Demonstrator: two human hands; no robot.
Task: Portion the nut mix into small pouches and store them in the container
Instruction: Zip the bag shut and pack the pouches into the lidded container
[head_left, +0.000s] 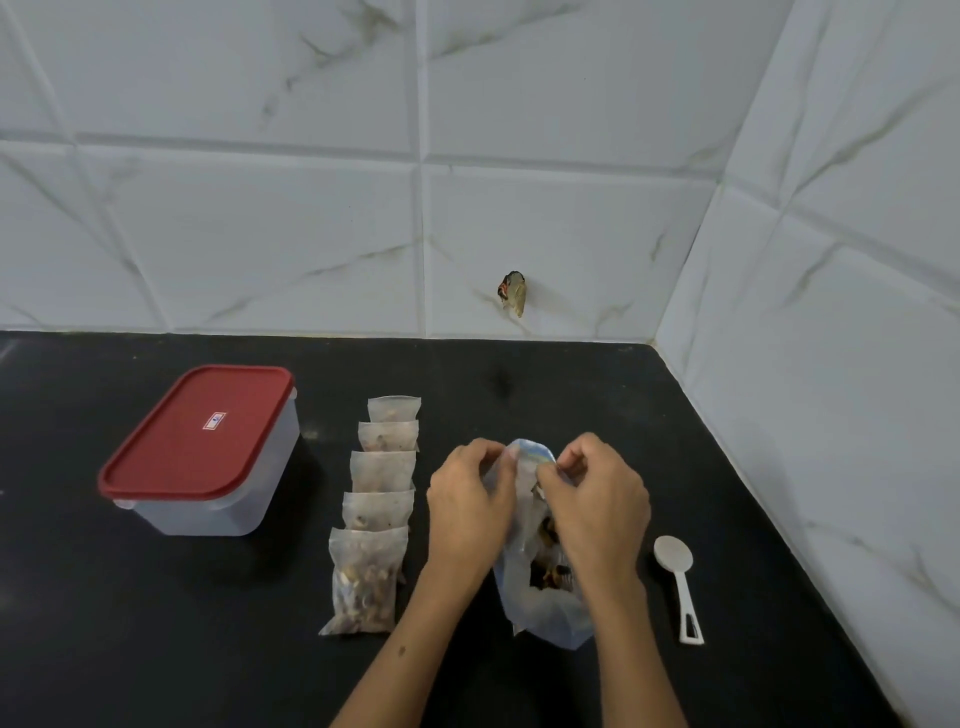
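Observation:
A large clear bag of nut mix (535, 603) stands on the black counter (156, 623) in front of me. My left hand (467, 499) pinches its top edge on the left, and my right hand (597, 499) pinches it on the right. Several small filled pouches (376, 512) lie in an overlapping row to the left of the bag. Further left stands a clear plastic container (208, 483) with its red lid (202, 431) on. A white plastic spoon (678, 582) rests on the counter to the right of the bag.
White marble-look tiled walls (415, 208) close off the back and the right side, meeting in a corner at the far right. A small dark scrap (513, 292) sticks to the back wall just above the counter.

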